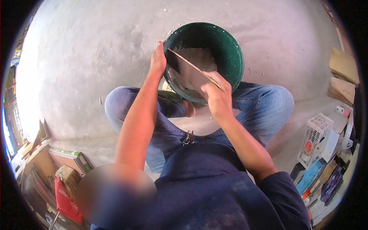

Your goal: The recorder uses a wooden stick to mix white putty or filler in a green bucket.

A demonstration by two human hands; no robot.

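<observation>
A dark green round bucket (232,48) stands between my bent legs. Inside it lies a pale grey, paste-like mass (199,59), with smears up the wall. My left hand (158,59) grips the bucket's left side near the rim. In my right hand (218,92), over the near right part of the bucket, is a thin light-brown stick (188,62). The fingers are closed around its near end. The stick slants across the opening, its far end close to the left rim by my left hand. My right fingers are slightly blurred.
Grey concrete floor (96,50) with small crumbs spreads around the bucket. To the right are a white wire basket (315,140), cardboard pieces (343,65) and assorted clutter. A red cloth-like item (67,199), a cardboard box (69,177) and boards lie at the lower left.
</observation>
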